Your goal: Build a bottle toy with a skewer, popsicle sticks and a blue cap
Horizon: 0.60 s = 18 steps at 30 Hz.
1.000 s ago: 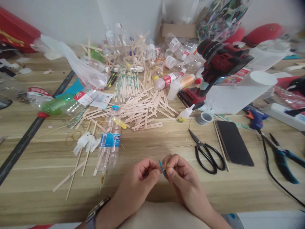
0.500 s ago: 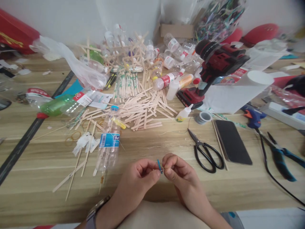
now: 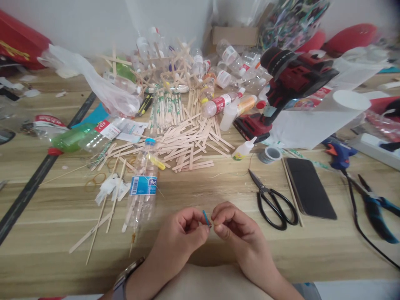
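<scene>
Near the table's front edge, my left hand (image 3: 192,231) pinches a thin blue strip (image 3: 205,217) between thumb and forefinger, its upper end sticking up. Just to the right, my right hand (image 3: 236,229) has thumb and fingertips closed close to the strip; whatever they hold is too small to make out. A plastic bottle (image 3: 144,185) with a blue cap and label lies left of my hands, a stick running along it. Black-handled scissors (image 3: 271,202) rest to the right of my right hand.
Wooden craft sticks (image 3: 187,143) are heaped mid-table, with plastic bottles (image 3: 218,104) behind. A red-black drill (image 3: 281,91) stands at right. Nearby are a glue bottle (image 3: 244,149), tape roll (image 3: 269,154), phone (image 3: 311,187), glue gun (image 3: 339,152) and pliers (image 3: 376,212).
My right fingertips have drawn slightly apart from the blue strip, and the thin pale piece between the hands no longer shows. The strip leans more to the left. The view has shifted slightly.
</scene>
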Tool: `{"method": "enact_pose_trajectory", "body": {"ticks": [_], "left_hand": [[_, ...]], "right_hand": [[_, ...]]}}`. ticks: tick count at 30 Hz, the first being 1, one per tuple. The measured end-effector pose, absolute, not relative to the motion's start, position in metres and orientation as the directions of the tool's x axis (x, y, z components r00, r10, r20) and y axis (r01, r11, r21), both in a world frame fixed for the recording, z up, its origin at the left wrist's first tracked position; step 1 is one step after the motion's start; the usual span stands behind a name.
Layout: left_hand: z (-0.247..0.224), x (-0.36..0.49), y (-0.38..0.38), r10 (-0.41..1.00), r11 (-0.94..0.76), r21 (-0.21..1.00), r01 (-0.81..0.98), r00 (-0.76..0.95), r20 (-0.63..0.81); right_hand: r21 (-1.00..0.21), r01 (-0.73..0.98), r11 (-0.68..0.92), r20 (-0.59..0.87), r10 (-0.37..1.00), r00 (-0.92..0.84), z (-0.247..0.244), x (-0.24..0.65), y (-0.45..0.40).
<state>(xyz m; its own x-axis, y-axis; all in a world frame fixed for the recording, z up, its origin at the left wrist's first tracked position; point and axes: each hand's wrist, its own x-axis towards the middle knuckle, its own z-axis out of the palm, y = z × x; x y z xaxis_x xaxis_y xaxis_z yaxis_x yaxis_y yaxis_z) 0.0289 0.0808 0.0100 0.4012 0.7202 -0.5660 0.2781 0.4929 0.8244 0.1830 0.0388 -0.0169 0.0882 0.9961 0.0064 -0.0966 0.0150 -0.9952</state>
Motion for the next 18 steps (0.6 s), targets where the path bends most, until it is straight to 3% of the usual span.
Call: {"method": "enact_pose_trajectory", "body": {"ticks": [7,10,13,18], "left_hand": [[0.012,0.029,0.080,0.775,0.403,0.841,0.361,0.354,-0.523],[0.015,0.028,0.079,0.811,0.330,0.841,0.429,0.327,-0.485],[0.017,0.028,0.077,0.861,0.218,0.835,0.506,0.302,-0.409],[0.018,0.026,0.074,0.914,0.020,0.803,0.596,0.315,-0.256]], "right_hand": [[-0.983,0.140,0.120,0.123,0.992,0.016,-0.016,0.186,0.036],[-0.942,0.285,0.175,0.211,0.972,0.100,-0.013,0.188,0.033],[-0.830,0.486,0.272,0.367,0.924,0.110,-0.006,0.191,0.029],[-0.614,0.657,0.437,0.467,0.872,-0.144,0.004,0.192,0.028]]}}
